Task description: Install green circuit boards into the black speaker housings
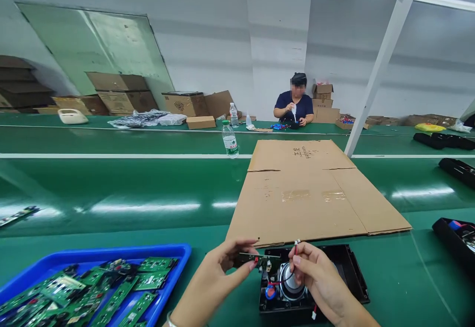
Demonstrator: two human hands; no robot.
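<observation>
My left hand (222,272) grips a small green circuit board (256,259) by its left end, thumb below and fingers above. Pinched in my right hand (319,275) is a thin red-and-black wire (296,253) with a white plug showing above the fingertips. Both hands are over a black speaker housing (354,272) lying open on the bench. Inside it sit a round silver speaker (290,281) and a small blue-and-red part (270,292). Another white plug (314,313) dangles below my right hand. The wire's far end is partly hidden by the hand.
A blue tray (185,257) heaped with circuit boards (111,287) stands left. Beyond the housing lies flat cardboard (304,218), with a water bottle (230,140) beside its far end. A black housing (458,238) is at right. Across the line, a co-worker (295,102) holds a white bottle.
</observation>
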